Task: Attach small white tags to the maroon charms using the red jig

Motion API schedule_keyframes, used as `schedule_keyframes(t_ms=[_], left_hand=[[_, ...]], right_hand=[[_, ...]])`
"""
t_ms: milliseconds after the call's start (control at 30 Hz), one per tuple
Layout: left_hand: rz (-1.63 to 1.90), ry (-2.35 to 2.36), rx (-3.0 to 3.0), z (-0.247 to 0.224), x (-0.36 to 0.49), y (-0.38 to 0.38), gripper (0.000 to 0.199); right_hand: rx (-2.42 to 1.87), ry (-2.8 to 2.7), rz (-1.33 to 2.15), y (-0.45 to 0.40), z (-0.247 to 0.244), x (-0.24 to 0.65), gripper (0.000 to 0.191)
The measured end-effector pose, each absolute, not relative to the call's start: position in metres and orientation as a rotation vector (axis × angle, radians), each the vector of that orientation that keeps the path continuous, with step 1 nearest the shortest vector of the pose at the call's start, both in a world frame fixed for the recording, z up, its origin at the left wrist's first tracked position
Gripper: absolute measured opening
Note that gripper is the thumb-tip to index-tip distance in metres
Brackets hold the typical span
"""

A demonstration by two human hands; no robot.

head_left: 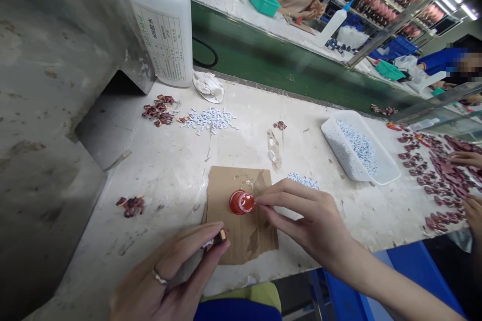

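Note:
My left hand [176,271], with a ring on one finger, pinches a small dark brown and tan figurine piece [218,238] between thumb and fingers. My right hand [305,210] has its thumb and fingertips pressed together at the right rim of a small red cup [236,202]. Whatever sits in that pinch is too small to make out. Glossy red liquid shows at the cup's mouth. The cup is on a stained cardboard piece [241,251]. Just behind my right hand lies a small heap of blue-and-white bits [303,180].
A big white bottle [165,35] stands at back left beside a crumpled white cloth [209,87]. Brown figurines [130,206] and a pile of white bits [213,120] lie leftward. Right are a white basket [339,160], many brown pieces [448,160] and another person's hands [472,210].

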State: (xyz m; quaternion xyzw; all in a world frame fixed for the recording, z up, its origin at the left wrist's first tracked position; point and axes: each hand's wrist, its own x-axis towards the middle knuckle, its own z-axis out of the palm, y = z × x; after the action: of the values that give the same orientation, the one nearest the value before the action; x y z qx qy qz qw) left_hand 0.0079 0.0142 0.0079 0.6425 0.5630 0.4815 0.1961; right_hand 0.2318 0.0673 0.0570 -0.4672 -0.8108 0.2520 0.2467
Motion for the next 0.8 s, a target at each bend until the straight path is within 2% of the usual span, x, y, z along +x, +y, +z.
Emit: schedule_keyframes(t_ms=[267,567,800], left_hand=[[1.411,1.534,1.785,0.01,0.019,0.014,0.028],[1.27,1.458,2.034,0.009,0.009,0.016,0.015],[1.368,1.431,2.039,0.007,0.017,0.017,0.017]], right_hand=[[-1.207,-2.25,0.66,0.069,0.056,0.231,0.018],[-1.175,-2.203,0.64,0.064,0.059,0.23,0.019],[-1.066,-1.972,0.957,0.046,0.06,0.214,0.018]])
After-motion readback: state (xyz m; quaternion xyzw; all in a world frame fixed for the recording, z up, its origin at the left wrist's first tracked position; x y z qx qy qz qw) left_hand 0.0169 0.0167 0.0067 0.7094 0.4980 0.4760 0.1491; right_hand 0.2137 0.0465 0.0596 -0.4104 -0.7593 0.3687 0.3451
